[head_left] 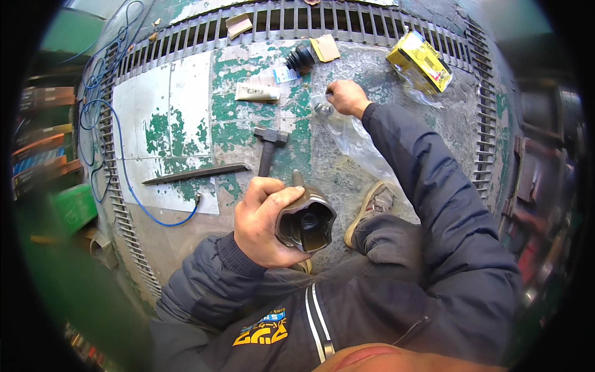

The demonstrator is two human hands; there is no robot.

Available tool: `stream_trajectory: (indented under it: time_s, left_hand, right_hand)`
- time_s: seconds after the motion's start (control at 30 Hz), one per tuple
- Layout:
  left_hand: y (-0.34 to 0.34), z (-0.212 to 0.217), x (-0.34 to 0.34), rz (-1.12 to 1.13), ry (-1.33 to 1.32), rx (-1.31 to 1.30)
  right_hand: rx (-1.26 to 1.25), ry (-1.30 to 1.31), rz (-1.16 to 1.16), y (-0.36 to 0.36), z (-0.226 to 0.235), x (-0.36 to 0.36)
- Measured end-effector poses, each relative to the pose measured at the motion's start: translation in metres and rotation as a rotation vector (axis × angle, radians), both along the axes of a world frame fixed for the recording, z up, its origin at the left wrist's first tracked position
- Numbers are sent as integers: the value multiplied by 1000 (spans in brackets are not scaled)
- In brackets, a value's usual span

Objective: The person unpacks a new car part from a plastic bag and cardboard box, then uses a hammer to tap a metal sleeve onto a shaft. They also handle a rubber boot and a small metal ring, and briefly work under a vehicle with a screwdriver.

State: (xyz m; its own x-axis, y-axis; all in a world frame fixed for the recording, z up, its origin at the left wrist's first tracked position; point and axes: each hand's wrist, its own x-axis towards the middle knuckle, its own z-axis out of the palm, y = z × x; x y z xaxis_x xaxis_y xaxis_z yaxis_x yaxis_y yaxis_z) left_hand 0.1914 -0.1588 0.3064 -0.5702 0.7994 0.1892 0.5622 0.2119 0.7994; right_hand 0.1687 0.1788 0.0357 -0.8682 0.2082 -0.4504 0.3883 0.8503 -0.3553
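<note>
A dark metal CV joint housing (pixel 328 214) with a lobed, hollow mouth is gripped in my left hand (pixel 263 220), its open end tilted toward me and its stub pointing away. Dark grease coats the inside. Farther out, my right hand (pixel 348 98) is closed at a clear plastic bag (pixel 356 139), fingertips curled down; what they pinch is hidden. Small metal parts (pixel 322 108) sit by those fingers at the bag's end. Beyond my left hand a hammer (pixel 271 136) lies with its handle toward me. A black ribbed rubber boot (pixel 300 60) rests farther away.
A cream grease tube (pixel 257 92) and a pry bar (pixel 197 173) lie on the paint-worn floor. A yellow box (pixel 421 62) sits at far right, small cardboard pieces (pixel 325 48) at the back. A blue hose (pixel 127 180) winds along the left. Metal gratings (pixel 276 22) border the area.
</note>
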Motion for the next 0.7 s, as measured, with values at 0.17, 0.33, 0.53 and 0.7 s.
stream_trajectory:
  time_s: [0.17, 0.33, 0.53, 0.7]
  left_hand:
    - [12, -2, -8, -16, 6, -2]
    - [25, -3, -12, -2, 18, 14]
    - [26, -5, -12, -15, 36, 21]
    - [22, -4, -8, -50, 7, -26]
  right_hand:
    - [-122, 283, -202, 39, 28, 26]
    - [-156, 433, -475, 85, 73, 48]
    - [-276, 592, -609, 112, 114, 74]
    - [-292, 756, -591, 126, 145, 86]
